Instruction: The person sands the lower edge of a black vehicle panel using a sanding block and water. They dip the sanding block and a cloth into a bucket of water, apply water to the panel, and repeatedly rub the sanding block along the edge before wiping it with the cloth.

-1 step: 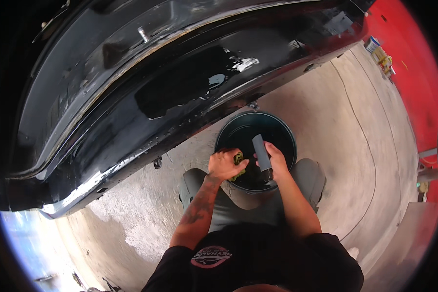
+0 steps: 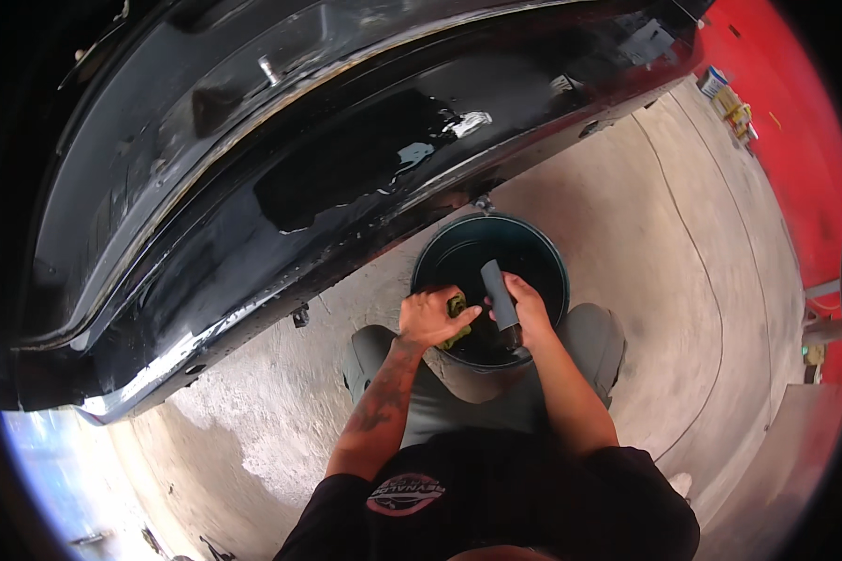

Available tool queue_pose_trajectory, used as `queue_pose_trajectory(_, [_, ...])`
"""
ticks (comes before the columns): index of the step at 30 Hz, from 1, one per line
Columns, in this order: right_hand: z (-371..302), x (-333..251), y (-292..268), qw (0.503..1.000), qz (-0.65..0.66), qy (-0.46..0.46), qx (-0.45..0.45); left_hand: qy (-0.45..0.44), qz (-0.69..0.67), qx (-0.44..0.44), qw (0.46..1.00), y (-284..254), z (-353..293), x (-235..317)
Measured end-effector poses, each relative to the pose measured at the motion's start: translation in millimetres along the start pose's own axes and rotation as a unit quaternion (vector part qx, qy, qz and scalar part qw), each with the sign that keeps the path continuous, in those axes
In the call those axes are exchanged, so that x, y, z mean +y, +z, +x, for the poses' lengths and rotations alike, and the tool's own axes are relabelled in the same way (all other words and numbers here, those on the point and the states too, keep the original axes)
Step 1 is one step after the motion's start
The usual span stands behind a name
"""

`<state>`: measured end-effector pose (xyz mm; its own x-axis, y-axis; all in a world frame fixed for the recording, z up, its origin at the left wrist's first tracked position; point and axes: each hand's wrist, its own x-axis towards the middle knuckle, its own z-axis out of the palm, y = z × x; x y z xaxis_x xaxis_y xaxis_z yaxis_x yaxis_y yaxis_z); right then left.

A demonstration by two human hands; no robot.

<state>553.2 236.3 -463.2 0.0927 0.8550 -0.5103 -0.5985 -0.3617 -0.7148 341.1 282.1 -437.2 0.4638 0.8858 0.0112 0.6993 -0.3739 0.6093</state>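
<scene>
Over the dark green bucket (image 2: 428,245) between my knees, both hands are at work. My left hand (image 2: 427,318) is closed on a crumpled yellow-green cloth (image 2: 456,307) at the bucket's left rim, its thumb pointing right. My right hand (image 2: 529,310) grips a flat grey strip of sandpaper (image 2: 499,290), which looks wrapped around a dark block (image 2: 513,337) showing at the lower end. Sandpaper and cloth are apart. The right fingers are partly hidden behind the sandpaper. The bucket's inside is dark, so what it holds is hard to make out.
A large glossy black car body panel (image 2: 225,243), with wet patches on it, stretches across the upper left above the bucket. Concrete floor (image 2: 655,271) surrounds me. Small packages (image 2: 734,112) stand by a red wall (image 2: 776,56) at the far right.
</scene>
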Motion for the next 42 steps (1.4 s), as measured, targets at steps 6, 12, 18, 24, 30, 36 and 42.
queue_pose_trajectory(6, [5.9, 18.1, 12.7, 0.994, -0.087, 0.018, -0.068, -0.028, -0.02, -0.023, 0.999, 2.9, 1.6, -8.7])
queue_pose_trajectory(12, [6.8, 29.7, 9.3, 0.993, -0.087, -0.008, -0.084, -0.026, -0.002, -0.007, 1.0, 6.3, 2.9, -8.4])
queue_pose_trajectory(18, [4.7, 33.1, 16.8, 0.98, -0.189, -0.053, -0.042, -0.039, 0.004, -0.01, 0.999, 5.5, 2.8, -7.7])
queue_pose_trajectory(24, [7.2, 30.7, 16.4, 0.971, -0.22, -0.074, -0.058, -0.023, -0.025, 0.053, 0.998, 12.2, 1.0, -14.5])
queue_pose_trajectory(30, [-1.9, 22.8, 19.4, 0.948, -0.285, -0.128, -0.063, -0.026, -0.036, 0.045, 0.998, 11.1, 3.5, -12.9])
queue_pose_trajectory(36, [-16.5, -8.5, 17.4, 0.909, -0.314, -0.274, 0.022, -0.007, -0.033, 0.071, 0.997, 13.7, 1.0, -12.6])
queue_pose_trajectory(42, [-103.2, -171.5, 74.5, 0.807, -0.316, -0.499, 0.005, -0.005, -0.001, 0.052, 0.999, 10.7, -0.2, -9.2])
